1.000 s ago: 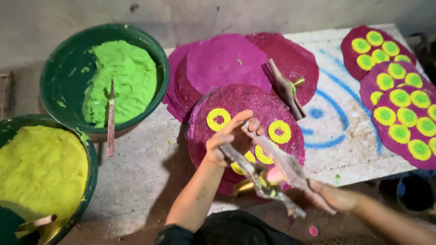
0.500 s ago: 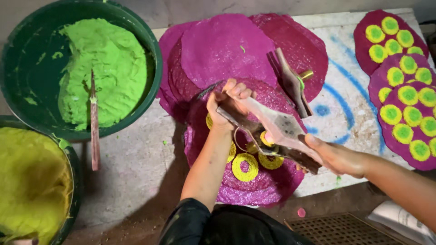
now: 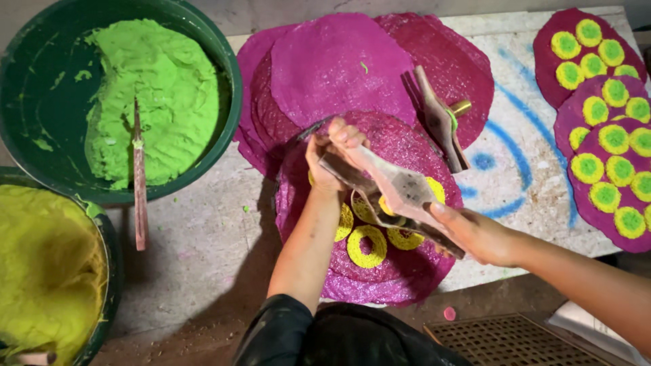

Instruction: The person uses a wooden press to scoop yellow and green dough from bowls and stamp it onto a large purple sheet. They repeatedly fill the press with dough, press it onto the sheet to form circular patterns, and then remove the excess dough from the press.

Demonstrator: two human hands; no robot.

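left hand (image 3: pixel 332 152) | grips wooden press (image 3: pixel 390 193) | slid slightly farther up magenta disc (image 3: pixel 407 271)

Green paste tub (image 3: pixel 27 88) with stick (image 3: pixel 138 183) — yellow tub (image 3: pixel 108 271), finished discs (image 3: pixel 603 129) aside.

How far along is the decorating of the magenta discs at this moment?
Done: discs at right carry yellow rings with green centres. In hand: left hand and right hand hold a wooden press over the front disc, which has yellow rings only. Left: plain discs behind.
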